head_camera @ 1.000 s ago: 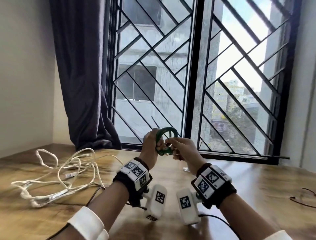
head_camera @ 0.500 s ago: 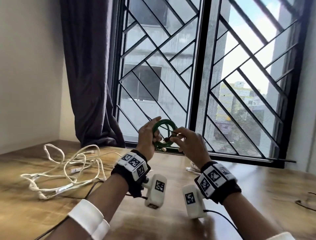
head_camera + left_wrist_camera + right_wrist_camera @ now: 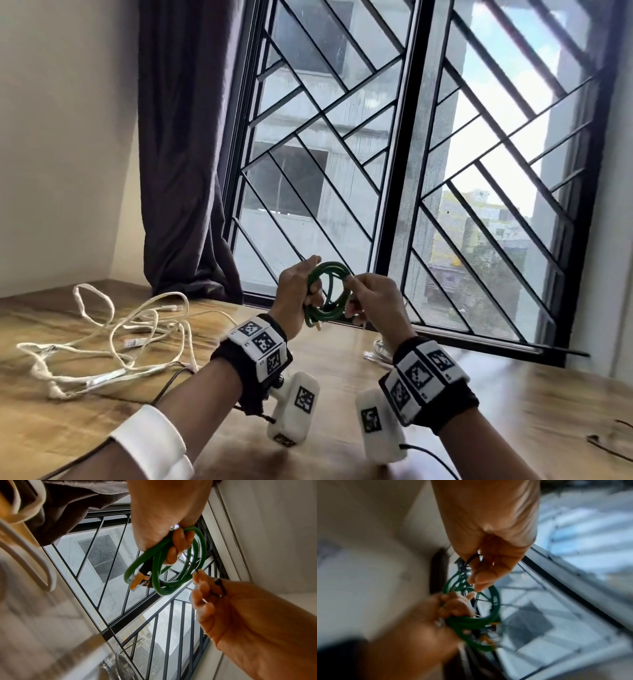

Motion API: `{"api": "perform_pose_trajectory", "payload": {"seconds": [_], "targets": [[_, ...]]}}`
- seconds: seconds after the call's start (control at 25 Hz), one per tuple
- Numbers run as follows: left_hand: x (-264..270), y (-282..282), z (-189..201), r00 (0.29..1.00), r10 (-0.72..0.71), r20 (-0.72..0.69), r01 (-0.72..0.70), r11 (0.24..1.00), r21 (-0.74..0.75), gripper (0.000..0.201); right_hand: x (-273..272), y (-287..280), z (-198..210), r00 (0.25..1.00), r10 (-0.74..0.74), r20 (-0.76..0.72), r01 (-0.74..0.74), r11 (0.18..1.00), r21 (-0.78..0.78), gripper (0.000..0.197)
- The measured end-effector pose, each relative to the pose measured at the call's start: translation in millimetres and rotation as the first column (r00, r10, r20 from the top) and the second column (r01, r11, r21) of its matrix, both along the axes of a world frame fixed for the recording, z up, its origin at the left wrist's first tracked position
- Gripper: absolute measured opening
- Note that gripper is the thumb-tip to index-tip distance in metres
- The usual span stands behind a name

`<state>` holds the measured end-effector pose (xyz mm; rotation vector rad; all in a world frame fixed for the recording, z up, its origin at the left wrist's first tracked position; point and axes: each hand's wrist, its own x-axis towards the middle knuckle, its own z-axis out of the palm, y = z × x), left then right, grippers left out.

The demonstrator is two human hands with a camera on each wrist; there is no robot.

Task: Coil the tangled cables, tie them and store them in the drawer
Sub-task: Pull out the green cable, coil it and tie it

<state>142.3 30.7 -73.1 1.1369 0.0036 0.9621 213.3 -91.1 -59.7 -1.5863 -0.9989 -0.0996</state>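
Observation:
A green cable coil (image 3: 329,294) with an orange plug (image 3: 137,580) is held up in front of the window. My left hand (image 3: 301,291) grips the coil's left side, fingers curled round the loops (image 3: 176,545). My right hand (image 3: 371,301) is at the coil's right side and pinches a thin black tie (image 3: 220,586) (image 3: 473,559) between thumb and fingers, close against the loops. A tangled white cable (image 3: 120,339) lies on the wooden table (image 3: 531,411) at the left. The right wrist view is blurred.
A barred window (image 3: 394,171) stands right behind the hands, with a dark curtain (image 3: 185,154) at its left. A small clear item (image 3: 378,353) lies on the table under the right hand. A thin dark wire (image 3: 613,445) lies at the table's right edge.
Both hands have risen a little with the green coil. The right hand has shifted from the coil's lower middle to its right side. The camera has tilted and moved closer.

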Motion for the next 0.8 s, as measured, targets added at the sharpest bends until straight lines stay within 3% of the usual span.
{"api": "perform_pose_trajectory", "payload": {"seconds": [0.08,0.16,0.32,0.48,0.56,0.68,0.8], "targets": [[0.3,1.8,-0.1,1.0,0.01,0.001,-0.01,1.0,-0.011,0.022,-11.7,0.4,-3.8,0.906,0.239,-0.35,-0.232,0.971,0.062,0.016],[-1.3,1.0,1.4,1.0,0.011,0.008,-0.011,1.0,-0.012,0.026,-17.9,1.8,-6.7,0.833,0.328,-0.445,-0.345,0.938,0.046,0.014],[-6.0,-4.6,8.6,0.995,0.102,0.017,-0.103,0.993,0.052,0.027,-15.8,0.6,-0.6,0.847,0.335,-0.413,-0.355,0.934,0.031,0.014],[-8.5,-3.6,11.7,0.982,0.191,0.002,-0.191,0.981,0.031,0.026,-5.1,-7.0,2.9,0.789,0.545,-0.282,-0.525,0.838,0.15,0.02],[-8.6,-3.2,10.3,0.981,0.192,-0.013,-0.191,0.981,0.021,0.026,-2.4,-8.5,2.6,0.787,0.585,-0.196,-0.574,0.811,0.114,0.022],[-8.5,-4.4,9.0,0.976,0.211,-0.046,-0.21,0.977,0.03,0.027,-1.8,-8.4,2.4,0.88,0.467,-0.087,-0.455,0.881,0.127,0.01],[-8.7,-8.6,11.9,0.963,0.259,-0.079,-0.25,0.962,0.108,0.031,3.5,-12.2,8.2,0.93,0.362,-0.062,-0.333,0.904,0.268,0.017]]}}
